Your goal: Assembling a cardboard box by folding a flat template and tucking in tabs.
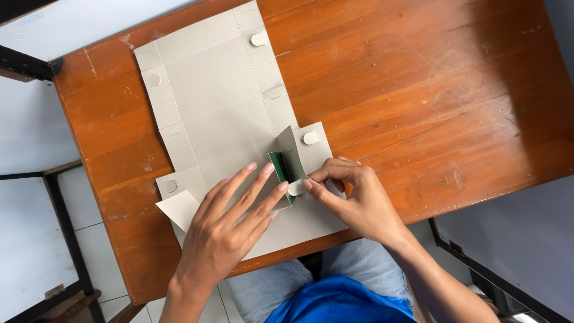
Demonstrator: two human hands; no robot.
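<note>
A flat grey cardboard box blank [209, 96] lies unfolded on a brown wooden table [430, 90], its creases and round tabs showing. My left hand [230, 221] presses flat on the near part of the blank, fingers spread toward a raised side flap [288, 157] whose underside is green. My right hand [353, 194] pinches the small tab at the flap's near edge between thumb and forefinger, holding the flap upright. A loose corner flap [178, 207] sticks up at the left.
The table's far and right surface is bare, scuffed wood. Its near edge runs just below my wrists. Blue clothing [341, 299] and jeans show beneath. A white tiled floor and dark metal frames [60, 209] lie to the left.
</note>
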